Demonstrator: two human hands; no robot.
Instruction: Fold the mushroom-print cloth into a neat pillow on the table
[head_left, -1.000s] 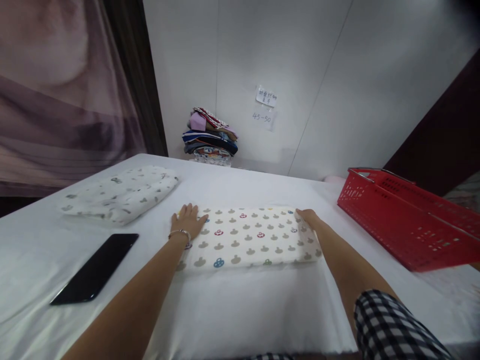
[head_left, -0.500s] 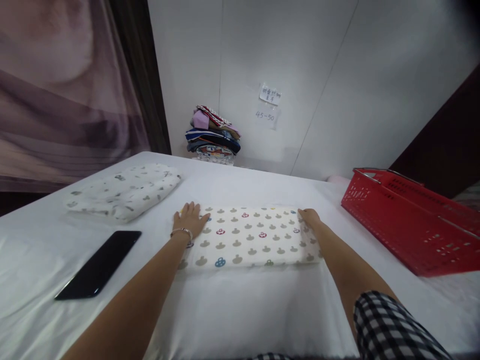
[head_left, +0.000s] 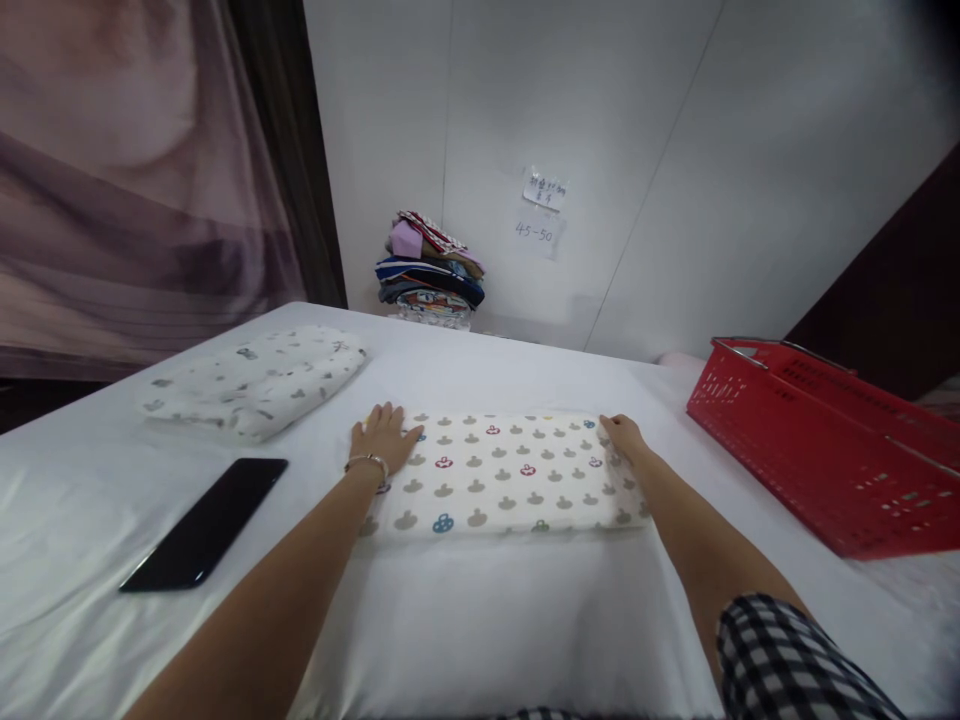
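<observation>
A folded white cloth (head_left: 495, 475) printed with grey, red and blue mushroom shapes lies in front of me as a long rectangle. My left hand (head_left: 384, 440) rests flat on its far left corner, fingers spread, a bracelet at the wrist. At the far right corner, my right hand (head_left: 624, 435) has its fingers closed together on the cloth's edge; the fingertips are partly hidden. Both forearms reach along the two sides of the cloth.
To the left lie a second folded white patterned cloth (head_left: 262, 380) and a black phone (head_left: 206, 525). A red perforated basket (head_left: 817, 450) stands on the right. Behind the white-covered table (head_left: 517, 370), a stack of folded fabrics (head_left: 430, 265) sits against the wall, near handwritten paper labels (head_left: 541, 205).
The view has shifted a little, so everything appears slightly farther right. Both hands stay in place on the mushroom-print cloth, which looks unchanged.
</observation>
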